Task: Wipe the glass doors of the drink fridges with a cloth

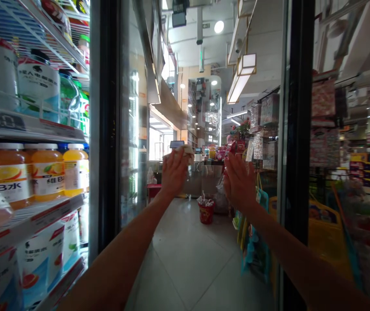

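Note:
My left hand (pixel 174 170) is raised against the open glass door (pixel 204 108) of a drinks cooler, its fingers closed on a pale crumpled cloth (pixel 187 150) pressed to the glass. My right hand (pixel 239 181) lies flat on the same pane a little to the right, fingers stretched upward and holding nothing. Through the glass I see the shop aisle beyond.
Cooler shelves at the left hold orange juice bottles (pixel 47 172), white-labelled bottles (pixel 37 86) and cartons below. The door's black frame (pixel 296 151) stands at the right. Beyond are a red bucket (pixel 206 212) on the tiled floor, a checkout counter and hanging goods.

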A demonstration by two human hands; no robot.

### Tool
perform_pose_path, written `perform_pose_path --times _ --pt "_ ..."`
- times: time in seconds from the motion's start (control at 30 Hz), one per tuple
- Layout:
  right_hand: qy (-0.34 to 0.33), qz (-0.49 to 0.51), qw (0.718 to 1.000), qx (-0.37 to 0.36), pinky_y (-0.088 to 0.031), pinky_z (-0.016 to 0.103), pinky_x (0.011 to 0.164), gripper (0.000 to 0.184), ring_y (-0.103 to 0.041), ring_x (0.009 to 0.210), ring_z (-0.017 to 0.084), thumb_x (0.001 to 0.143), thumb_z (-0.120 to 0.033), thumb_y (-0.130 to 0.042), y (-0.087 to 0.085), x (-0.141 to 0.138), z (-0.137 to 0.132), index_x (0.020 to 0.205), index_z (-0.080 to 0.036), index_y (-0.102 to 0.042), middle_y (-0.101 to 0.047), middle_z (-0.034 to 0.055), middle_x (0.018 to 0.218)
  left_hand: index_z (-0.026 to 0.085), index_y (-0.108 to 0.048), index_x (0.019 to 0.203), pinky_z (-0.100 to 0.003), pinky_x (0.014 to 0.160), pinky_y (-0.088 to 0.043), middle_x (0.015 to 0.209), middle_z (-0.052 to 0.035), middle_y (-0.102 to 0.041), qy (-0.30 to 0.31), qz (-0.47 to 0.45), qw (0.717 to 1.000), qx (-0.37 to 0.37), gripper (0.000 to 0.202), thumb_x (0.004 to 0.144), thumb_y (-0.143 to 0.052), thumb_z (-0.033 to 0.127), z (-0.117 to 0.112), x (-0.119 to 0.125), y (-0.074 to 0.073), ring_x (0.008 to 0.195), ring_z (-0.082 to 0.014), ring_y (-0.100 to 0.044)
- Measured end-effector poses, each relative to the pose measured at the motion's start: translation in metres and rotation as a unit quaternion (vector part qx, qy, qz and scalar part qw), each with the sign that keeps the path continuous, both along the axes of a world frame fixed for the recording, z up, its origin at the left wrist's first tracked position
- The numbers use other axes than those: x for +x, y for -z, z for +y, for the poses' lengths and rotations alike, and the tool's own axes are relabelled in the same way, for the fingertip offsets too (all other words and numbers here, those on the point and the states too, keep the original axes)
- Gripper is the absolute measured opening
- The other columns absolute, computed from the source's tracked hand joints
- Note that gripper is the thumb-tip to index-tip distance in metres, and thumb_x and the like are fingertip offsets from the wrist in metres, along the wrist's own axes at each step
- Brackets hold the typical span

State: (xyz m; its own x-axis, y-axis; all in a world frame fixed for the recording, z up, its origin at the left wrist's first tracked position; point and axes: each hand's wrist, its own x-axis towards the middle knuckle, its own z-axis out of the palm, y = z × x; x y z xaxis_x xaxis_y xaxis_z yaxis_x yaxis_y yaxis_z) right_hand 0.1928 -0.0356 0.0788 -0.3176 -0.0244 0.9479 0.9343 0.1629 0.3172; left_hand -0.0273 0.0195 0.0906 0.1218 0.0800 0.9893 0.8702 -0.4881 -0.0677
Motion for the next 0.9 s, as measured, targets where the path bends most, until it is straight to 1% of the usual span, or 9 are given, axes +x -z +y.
perform_pose_path --times 0.1,0.27,0.3,0.43,0.5,0.63,0.7,0.83,0.9 --pt "-0.010 -0.003 1.000 0.011 -0.014 0.047 0.109 0.054 -0.019 0.137 0.021 0.087 -0.023 -0.033 -0.012 -0.008 0.001 0.140 -0.016 -0.025 -0.033 0.0099 0.143 0.018 -0.041 0.131 -0.051 0.109 -0.019 0.146 -0.0098 -0.029 -0.040 -0.215 0.976 -0.013 0.044 0.089 -0.031 0.023 0.005 -0.018 -0.006 0.138 -0.0258 -0.015" --pt "-0.029 -0.028 0.999 0.006 -0.013 0.047 0.110 0.056 -0.020 0.137 0.020 0.087 -0.023 -0.032 -0.021 -0.022 0.005 0.142 -0.019 -0.021 -0.033 0.0078 0.144 0.024 -0.050 0.124 -0.047 0.111 -0.016 0.142 -0.0047 -0.036 -0.006 0.026 1.000 0.009 0.039 0.088 -0.035 0.025 0.010 -0.033 -0.001 0.137 -0.0224 -0.019" --pt "-0.030 -0.029 0.999 0.007 -0.013 0.047 0.110 0.056 -0.020 0.137 0.021 0.087 -0.023 -0.033 -0.022 -0.024 0.006 0.142 -0.018 -0.021 -0.033 0.0076 0.144 0.024 -0.050 0.124 -0.047 0.111 -0.016 0.142 -0.0044 -0.037 -0.006 0.020 1.000 0.008 0.039 0.088 -0.035 0.025 0.013 -0.040 -0.001 0.137 -0.0218 -0.019" --pt "-0.028 -0.019 0.999 0.018 -0.014 0.048 0.110 0.055 -0.019 0.137 0.021 0.087 -0.022 -0.033 -0.025 -0.025 0.010 0.141 -0.017 -0.024 -0.033 0.0086 0.144 0.016 -0.043 0.130 -0.052 0.108 -0.021 0.144 -0.0124 -0.031 -0.035 -0.284 0.958 -0.005 0.044 0.088 -0.030 0.024 0.023 -0.065 -0.013 0.136 -0.0255 -0.020" --pt "-0.029 -0.023 0.999 0.017 -0.014 0.047 0.110 0.055 -0.018 0.137 0.020 0.087 -0.022 -0.033 -0.026 -0.026 0.011 0.141 -0.018 -0.023 -0.034 0.0085 0.143 0.015 -0.042 0.131 -0.055 0.107 -0.021 0.144 -0.0138 -0.030 -0.037 -0.342 0.939 -0.003 0.045 0.089 -0.029 0.025 0.024 -0.062 -0.019 0.136 -0.0269 -0.020" --pt "-0.034 -0.029 0.999 0.016 -0.012 0.047 0.111 0.053 -0.020 0.137 0.020 0.088 -0.023 -0.033 -0.031 -0.031 0.013 0.140 -0.018 -0.025 -0.035 0.0076 0.143 0.023 -0.047 0.127 -0.048 0.111 -0.018 0.143 -0.0053 -0.034 0.000 -0.165 0.986 0.004 0.041 0.088 -0.034 0.025 0.018 -0.043 -0.029 0.137 -0.0218 -0.019" --pt "-0.031 -0.023 0.999 0.022 -0.012 0.047 0.110 0.053 -0.021 0.136 0.020 0.088 -0.023 -0.033 -0.034 -0.029 0.013 0.140 -0.018 -0.026 -0.035 0.0080 0.143 0.023 -0.048 0.126 -0.046 0.111 -0.018 0.143 -0.0050 -0.036 0.009 -0.160 0.987 -0.011 0.041 0.087 -0.036 0.023 0.015 -0.050 -0.036 0.137 -0.0216 -0.020" --pt "-0.018 -0.015 0.999 0.027 -0.014 0.047 0.110 0.054 -0.020 0.137 0.021 0.088 -0.022 -0.032 -0.037 -0.015 0.012 0.141 -0.017 -0.023 -0.033 0.0088 0.144 0.007 -0.046 0.126 -0.058 0.106 -0.021 0.141 -0.0216 -0.033 -0.020 -0.388 0.920 -0.049 0.044 0.085 -0.033 0.017 0.018 -0.085 -0.051 0.133 -0.0324 -0.027" --pt "-0.020 -0.015 0.999 0.025 -0.014 0.047 0.110 0.055 -0.020 0.137 0.020 0.088 -0.022 -0.032 -0.039 -0.012 0.011 0.142 -0.018 -0.021 -0.032 0.0084 0.144 0.004 -0.044 0.127 -0.064 0.103 -0.020 0.142 -0.0246 -0.029 -0.027 -0.418 0.907 -0.046 0.046 0.085 -0.030 0.017 0.019 -0.083 -0.053 0.133 -0.0357 -0.026"
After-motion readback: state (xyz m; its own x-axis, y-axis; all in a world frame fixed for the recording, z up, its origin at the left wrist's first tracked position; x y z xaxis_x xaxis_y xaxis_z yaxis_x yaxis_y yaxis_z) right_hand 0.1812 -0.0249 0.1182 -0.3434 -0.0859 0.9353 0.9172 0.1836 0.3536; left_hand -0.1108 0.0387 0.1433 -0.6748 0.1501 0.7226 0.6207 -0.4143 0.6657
